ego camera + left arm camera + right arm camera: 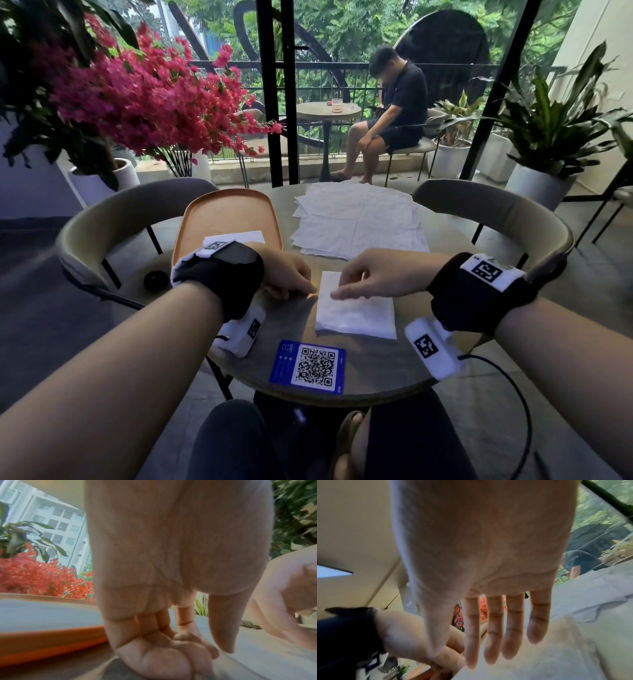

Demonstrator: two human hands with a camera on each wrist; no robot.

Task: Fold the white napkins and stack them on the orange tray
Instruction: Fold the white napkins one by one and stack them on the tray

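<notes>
A folded white napkin [359, 315] lies on the round table in front of me. My right hand [346, 291] rests flat on its far left part, fingers straight [494, 642]. My left hand [301, 287] sits at the napkin's left edge with its fingers curled into the palm [164, 655], nothing visible inside them, and the thumb tip down beside the napkin [257, 658]. The orange tray [229, 209] stands at the back left and holds one folded napkin [239, 236], partly hidden by my left wrist. A pile of unfolded white napkins [359, 219] lies at the back right.
A blue QR card [308, 366] lies near the table's front edge [376, 387]. A small black object [156, 280] sits left of the tray. Two chairs [137, 212] [496, 212] flank the table. A person sits on the balcony beyond, amid potted plants.
</notes>
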